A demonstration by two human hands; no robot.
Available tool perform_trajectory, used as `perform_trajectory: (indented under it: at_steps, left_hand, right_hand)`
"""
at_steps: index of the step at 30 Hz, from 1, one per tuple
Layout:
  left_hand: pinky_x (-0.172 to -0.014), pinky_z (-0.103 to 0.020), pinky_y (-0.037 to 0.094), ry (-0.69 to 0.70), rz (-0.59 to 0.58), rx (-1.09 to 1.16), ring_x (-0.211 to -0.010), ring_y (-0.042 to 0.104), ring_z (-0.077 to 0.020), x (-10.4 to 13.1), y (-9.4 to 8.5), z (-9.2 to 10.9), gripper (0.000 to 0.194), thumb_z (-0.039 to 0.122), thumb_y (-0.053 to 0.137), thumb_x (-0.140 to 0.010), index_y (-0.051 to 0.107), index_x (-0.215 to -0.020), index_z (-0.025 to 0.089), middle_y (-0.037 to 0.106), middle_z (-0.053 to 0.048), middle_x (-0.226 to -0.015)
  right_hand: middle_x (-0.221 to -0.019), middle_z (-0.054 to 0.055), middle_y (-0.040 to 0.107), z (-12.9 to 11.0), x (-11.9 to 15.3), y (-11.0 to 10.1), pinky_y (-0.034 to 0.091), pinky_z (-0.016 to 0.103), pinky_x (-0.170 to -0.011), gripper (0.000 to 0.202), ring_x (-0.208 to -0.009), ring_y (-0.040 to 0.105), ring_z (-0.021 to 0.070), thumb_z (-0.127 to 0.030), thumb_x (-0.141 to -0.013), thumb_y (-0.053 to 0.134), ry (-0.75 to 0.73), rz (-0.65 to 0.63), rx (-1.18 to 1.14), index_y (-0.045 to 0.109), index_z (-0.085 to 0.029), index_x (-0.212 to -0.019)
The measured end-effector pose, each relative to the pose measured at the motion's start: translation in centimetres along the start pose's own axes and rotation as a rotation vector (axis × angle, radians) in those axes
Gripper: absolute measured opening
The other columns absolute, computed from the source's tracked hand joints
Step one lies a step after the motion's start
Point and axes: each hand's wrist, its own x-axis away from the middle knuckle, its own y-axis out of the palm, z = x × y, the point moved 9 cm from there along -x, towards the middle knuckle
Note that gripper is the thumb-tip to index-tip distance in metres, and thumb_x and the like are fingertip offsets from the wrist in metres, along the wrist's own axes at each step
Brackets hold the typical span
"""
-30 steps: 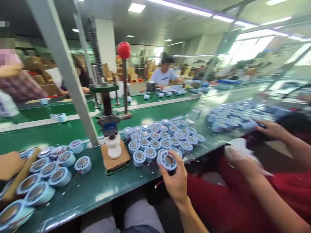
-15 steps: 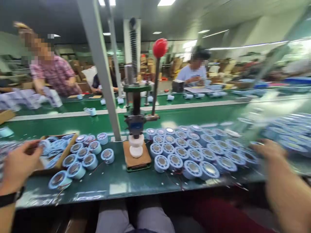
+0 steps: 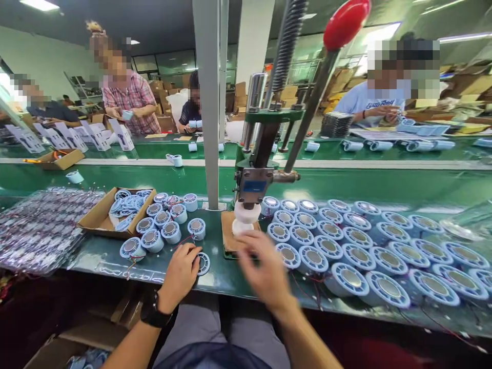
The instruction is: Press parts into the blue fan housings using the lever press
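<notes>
My left hand (image 3: 181, 272) is at the table's front edge with its fingers closed on the rim of a light-blue slotted plastic ring (image 3: 204, 263). My right hand (image 3: 264, 267) is smeared by motion just in front of the hand press (image 3: 255, 185); whether it holds anything is not clear. Behind its fingers, the press's white plastic die (image 3: 244, 218) sits above a brown base plate (image 3: 228, 237). A blue round housing with a metal disc (image 3: 197, 228) stands just beyond my left hand.
An open cardboard box (image 3: 100, 221) of blue rings stands at left, beside a stack of wired parts (image 3: 42, 225). Rows of blue housings (image 3: 353, 246) fill the right. The red-knobbed lever (image 3: 347, 23) and a grey post (image 3: 207, 102) rise ahead. Co-workers sit and stand opposite.
My left hand has come right from the ring box, with a blue ring at its fingers. My right hand has moved left from the far right housings to the press. The view has shifted.
</notes>
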Motion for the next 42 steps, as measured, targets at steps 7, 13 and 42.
perform_trajectory:
  at_steps: [7,13,42]
  left_hand:
    - [-0.103,-0.050,0.049,0.128,-0.099,0.054,-0.118,0.054,-0.0302,2.1,-0.3,0.3,0.045,0.022,0.065,-0.084,0.060,-0.129,0.021,0.063,-0.010,-0.132]
    - [-0.102,-0.052,0.047,0.019,-0.006,0.054,-0.118,0.054,-0.0313,2.2,-0.3,-0.6,0.055,0.029,0.071,-0.083,0.055,-0.135,0.021,0.063,-0.011,-0.131]
    - [-0.102,-0.044,0.050,-0.169,0.053,0.445,-0.116,0.063,-0.0260,1.5,-0.1,4.3,0.071,0.015,0.067,-0.078,0.043,-0.143,0.026,0.066,-0.007,-0.128]
  right_hand:
    - [-0.125,0.016,0.057,0.0,-4.8,11.9,0.048,0.049,-0.101,0.039,-0.118,0.055,0.0298,-0.019,-0.087,0.065,0.199,-0.412,0.119,0.067,-0.022,-0.126]
    - [-0.130,0.008,0.055,-0.3,-0.2,4.4,0.047,0.037,-0.108,0.041,-0.122,0.055,0.0205,-0.015,-0.085,0.060,0.053,-0.388,-0.012,0.066,-0.026,-0.124]
    - [-0.137,0.007,0.058,2.4,7.4,3.7,0.054,0.034,-0.105,0.081,-0.125,0.060,0.0184,-0.014,-0.084,0.057,0.153,-0.069,-0.106,0.022,-0.025,-0.157]
